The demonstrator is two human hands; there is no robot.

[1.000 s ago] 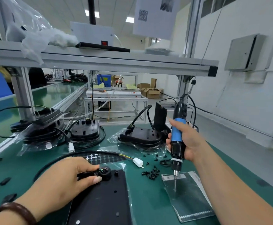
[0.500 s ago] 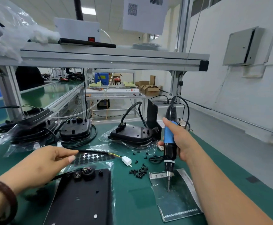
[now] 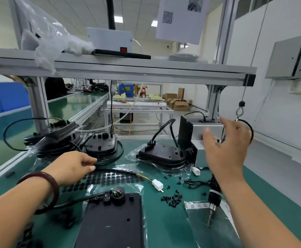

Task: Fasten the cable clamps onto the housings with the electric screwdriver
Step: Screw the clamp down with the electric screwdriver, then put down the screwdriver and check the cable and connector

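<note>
the right hand [image 3: 224, 149] has let go of the screwdriver [image 3: 214, 198] and now floats above the far right of the desk [image 3: 165, 228], fingers released and spread, blurred, grasping nothing; the screwdriver stands upright on its own near the near right edge, its upper body hidden behind the forearm, its bit down on a clear bag [image 3: 199, 222]; i judge it hangs from its cord, though that is not plain to see; the left hand [image 3: 71, 167] has left the clamp [image 3: 118, 199] on the near housing [image 3: 113, 221] and gone toward the far left, to just beside the cable ringed round a second housing [image 3: 101, 145]; its fingers are loosely curled, thumb and forefinger close, and i cannot tell whether they pinch the cable or nothing; the near housing lies flat at the near edge, the clamp seated at its far end with coloured wires running into it; loose black screws [image 3: 172, 200] lie between it and the bag; so no screw is being driven now; the tool is parked and both hands are off the near housing; either that clamp is finished or another housing is being fetched, which i cannot settle; the next move likely calls for drawing a housing in from the far left.
</note>
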